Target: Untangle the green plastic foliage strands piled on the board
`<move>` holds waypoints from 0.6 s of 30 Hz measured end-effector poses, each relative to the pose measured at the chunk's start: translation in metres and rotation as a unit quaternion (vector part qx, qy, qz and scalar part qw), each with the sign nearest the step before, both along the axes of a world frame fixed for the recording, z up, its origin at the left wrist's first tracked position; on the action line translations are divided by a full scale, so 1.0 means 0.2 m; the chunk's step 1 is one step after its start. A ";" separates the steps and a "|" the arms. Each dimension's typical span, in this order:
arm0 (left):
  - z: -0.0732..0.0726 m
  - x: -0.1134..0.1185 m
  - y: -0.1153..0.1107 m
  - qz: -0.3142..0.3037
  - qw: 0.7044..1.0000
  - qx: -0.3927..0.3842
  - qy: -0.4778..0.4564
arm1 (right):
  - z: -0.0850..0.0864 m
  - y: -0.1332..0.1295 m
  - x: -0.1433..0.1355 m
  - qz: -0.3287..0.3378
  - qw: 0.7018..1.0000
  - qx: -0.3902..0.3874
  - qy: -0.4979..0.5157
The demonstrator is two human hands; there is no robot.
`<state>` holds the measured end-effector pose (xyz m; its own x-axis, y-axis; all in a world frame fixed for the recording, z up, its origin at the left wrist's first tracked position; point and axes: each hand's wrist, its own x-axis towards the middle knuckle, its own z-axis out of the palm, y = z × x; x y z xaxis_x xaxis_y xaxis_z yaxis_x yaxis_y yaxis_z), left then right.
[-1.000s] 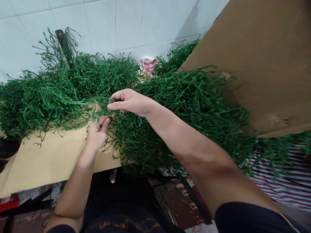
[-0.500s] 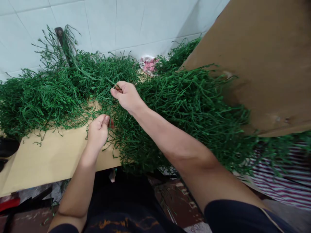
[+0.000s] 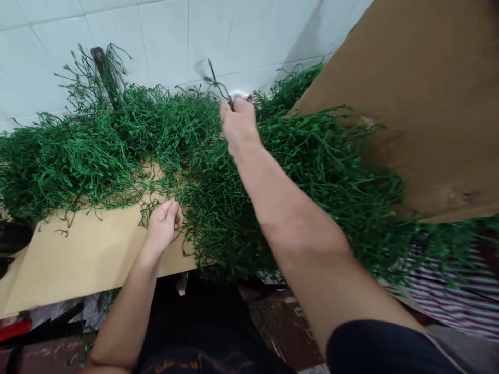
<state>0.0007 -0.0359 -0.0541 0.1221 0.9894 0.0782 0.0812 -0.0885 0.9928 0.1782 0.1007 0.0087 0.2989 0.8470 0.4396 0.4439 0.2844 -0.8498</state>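
Long thin green stems with small bud-like tips lie in a thick tangled heap (image 3: 304, 166) on the right and another heap (image 3: 89, 140) on the left. My right hand (image 3: 239, 122) is closed above the back of the heaps, near the wall. A slender green stem (image 3: 222, 88) with a dark, blurred upper end sticks up out of its fingers. My left hand (image 3: 163, 221) is closed low over the front of the cardboard (image 3: 86, 249), between the heaps. A few stems curl around its fingers, and most of what it grips is hidden.
White tiles (image 3: 163, 41) form the wall behind. A large brown board (image 3: 432, 104) slants over the right heap. A dark handle-like piece (image 3: 102, 67) stands up from the left heap. Striped cloth (image 3: 452, 296) lies at lower right, and a black object (image 3: 13, 239) at the left edge.
My right hand has moved up and right toward the wall, drawing a stem with it. My left hand has dropped slightly and stays closed. The heaps look much the same.
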 end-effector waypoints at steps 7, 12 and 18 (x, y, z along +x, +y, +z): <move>0.02 -0.01 0.09 0.002 0.995 0.050 0.090 | 0.08 -0.23 -0.06 0.165 0.984 -0.064 0.002; -0.01 -0.07 0.11 0.029 0.979 0.082 0.185 | 0.10 -0.28 -0.06 0.217 0.975 -0.052 -0.001; 0.05 -0.12 0.14 0.165 0.962 0.172 0.134 | 0.10 -0.34 -0.05 0.251 0.963 -0.083 -0.058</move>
<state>-0.0227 -0.0086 -0.0443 -0.1330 0.8991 0.4171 0.4097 -0.3333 0.8492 0.1681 0.0325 0.0280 -0.2087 0.9338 0.2907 0.3817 0.3514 -0.8549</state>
